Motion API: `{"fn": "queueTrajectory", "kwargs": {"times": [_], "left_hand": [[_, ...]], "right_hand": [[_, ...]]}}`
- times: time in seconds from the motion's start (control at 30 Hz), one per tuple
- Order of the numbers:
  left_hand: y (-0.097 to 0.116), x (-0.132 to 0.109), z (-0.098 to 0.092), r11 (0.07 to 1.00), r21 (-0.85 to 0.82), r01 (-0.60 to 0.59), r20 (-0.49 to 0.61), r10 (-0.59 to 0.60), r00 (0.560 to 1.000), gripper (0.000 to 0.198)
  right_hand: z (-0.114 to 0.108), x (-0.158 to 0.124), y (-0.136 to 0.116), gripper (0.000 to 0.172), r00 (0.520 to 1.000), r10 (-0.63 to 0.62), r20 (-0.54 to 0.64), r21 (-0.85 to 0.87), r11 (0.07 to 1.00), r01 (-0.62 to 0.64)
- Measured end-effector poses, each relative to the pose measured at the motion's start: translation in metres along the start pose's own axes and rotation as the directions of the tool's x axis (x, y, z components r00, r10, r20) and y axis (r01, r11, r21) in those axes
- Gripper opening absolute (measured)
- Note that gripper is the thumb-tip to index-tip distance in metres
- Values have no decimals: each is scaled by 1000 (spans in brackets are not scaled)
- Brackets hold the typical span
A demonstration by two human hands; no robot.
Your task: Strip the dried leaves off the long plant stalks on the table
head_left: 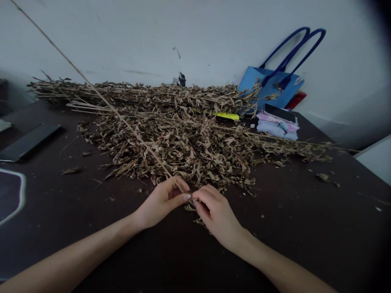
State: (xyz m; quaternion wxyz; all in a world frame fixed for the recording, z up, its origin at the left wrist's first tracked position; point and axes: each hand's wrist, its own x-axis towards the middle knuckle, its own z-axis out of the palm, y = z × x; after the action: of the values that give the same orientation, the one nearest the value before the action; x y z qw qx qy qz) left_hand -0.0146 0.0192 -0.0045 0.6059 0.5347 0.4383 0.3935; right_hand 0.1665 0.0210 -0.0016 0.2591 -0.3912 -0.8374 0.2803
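A long thin dry stalk [91, 87] runs from the upper left down to my hands. My left hand [161, 201] pinches its lower end between thumb and fingers. My right hand [215, 213] is closed just beside it, fingertips on the same end, with small dry leaf bits under it. Both hands rest over the dark table [305, 228], at the near edge of a big heap of dried leaves and stems [183, 134].
A blue bag with dark handles [271, 87] leans on the white wall at the back right, folded cloths [276, 126] and a yellow object [227, 116] near it. A flat dark slab [29, 142] lies at the left. Leaf crumbs dot the table.
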Motion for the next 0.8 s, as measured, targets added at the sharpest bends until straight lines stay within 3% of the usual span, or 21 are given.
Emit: {"fn": "queueTrajectory", "kwargs": {"times": [0.17,0.4,0.5,0.67,0.8], "left_hand": [[-2,2,0,997,-37,64,-6,-64,998,16],[-12,0,2,986,-87,140,15,-139,990,22],[-15,-2,6,983,-118,144,20,-142,990,22],[-14,-3,9,970,-181,164,62,-155,986,23],[-8,-4,8,975,-183,130,67,-119,991,23]], "right_hand": [[-1,-1,1,13,1000,13,3,-42,999,-13],[-1,-1,1,14,999,-35,-22,-244,969,29],[-1,-1,0,15,999,-27,19,-290,956,31],[-7,0,0,15,996,19,88,-182,983,-3],[-18,4,1,14,992,62,107,48,997,-68]]}}
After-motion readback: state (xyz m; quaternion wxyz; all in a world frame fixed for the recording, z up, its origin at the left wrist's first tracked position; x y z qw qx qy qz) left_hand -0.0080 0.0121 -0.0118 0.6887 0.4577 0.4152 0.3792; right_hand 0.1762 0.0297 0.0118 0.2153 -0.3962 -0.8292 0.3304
